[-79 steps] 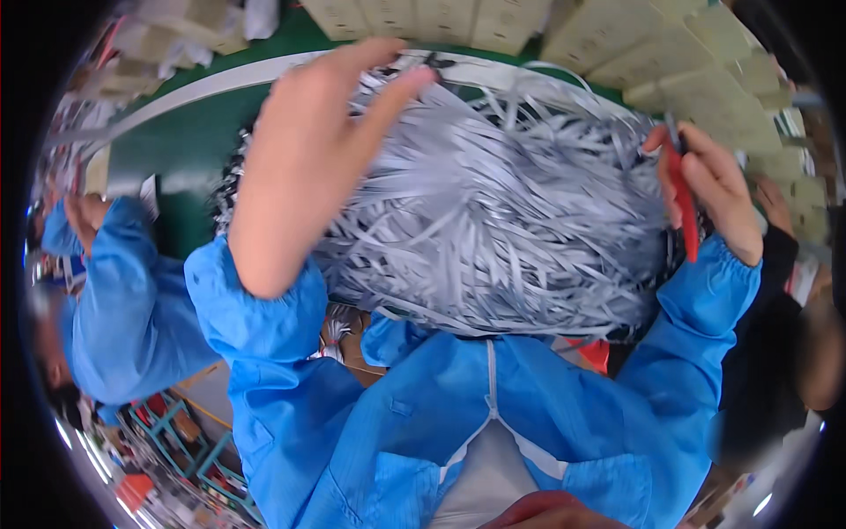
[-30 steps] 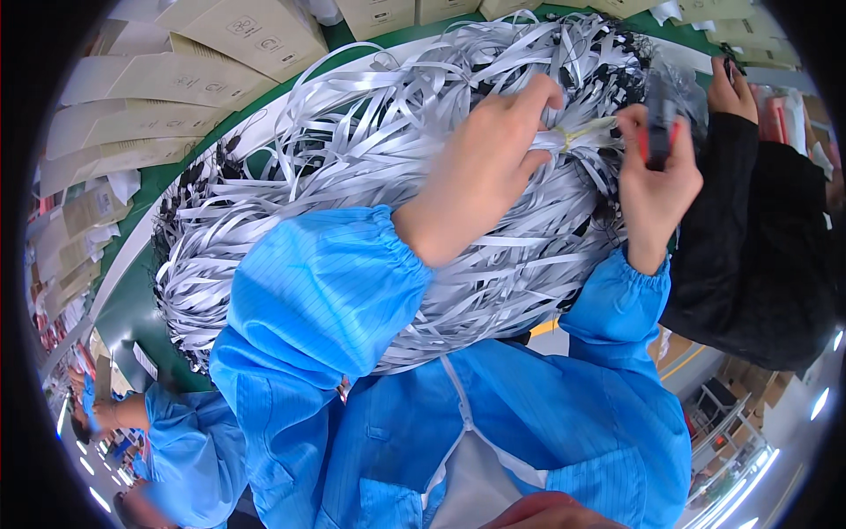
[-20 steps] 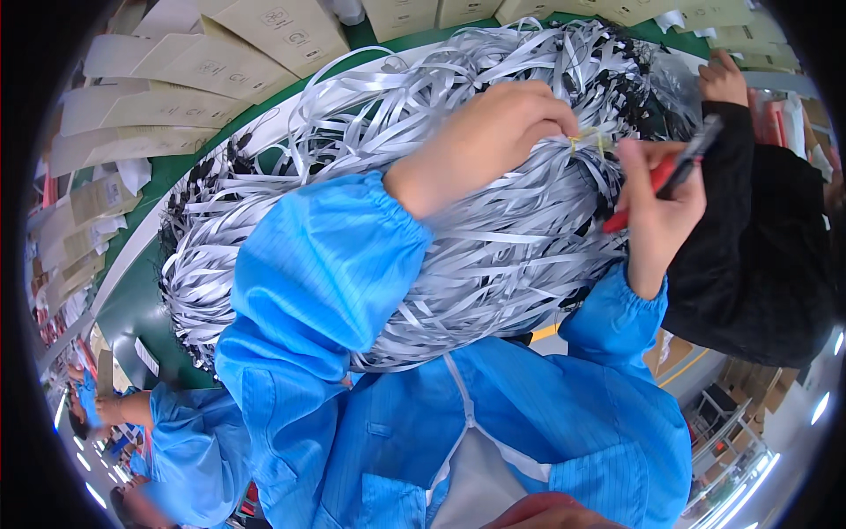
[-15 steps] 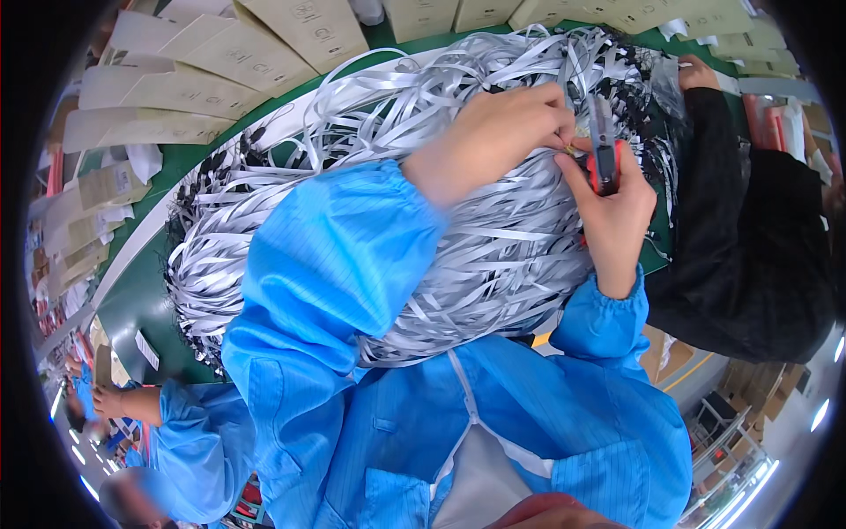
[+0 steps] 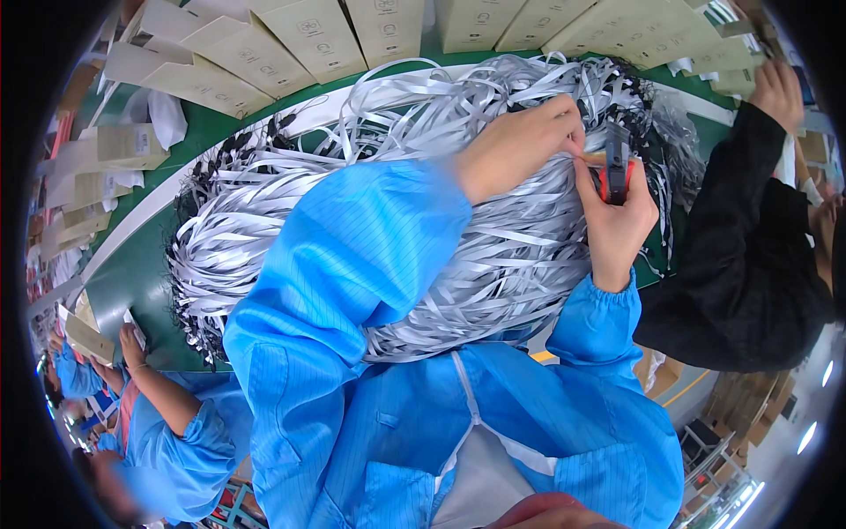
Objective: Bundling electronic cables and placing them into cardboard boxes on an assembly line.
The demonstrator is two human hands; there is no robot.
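A large heap of flat silver-grey lanyards (image 5: 520, 251) with black cord ends lies under my hands. My left hand (image 5: 526, 148) reaches over the heap's far right part, fingers pinched together. Close beside it, my right hand (image 5: 620, 222) is wrapped round a red and dark-grey hand tool (image 5: 615, 165) that stands upright and resembles a utility knife. A thin yellowish strip (image 5: 596, 159) shows between the fingertips of both hands. What else the left fingers pinch is hidden.
Cream cardboard boxes (image 5: 308, 40) line the far side of the green table (image 5: 132, 286). Clear plastic bags (image 5: 677, 132) lie right of the heap. A co-worker in a black sleeve (image 5: 731, 264) stands close at right; another in blue (image 5: 189, 441) works at left.
My hands stay close together at the heap, the tool still in the right one. The black-sleeved person's hand has moved up and away from the bags. The left co-worker now reaches onto the table.
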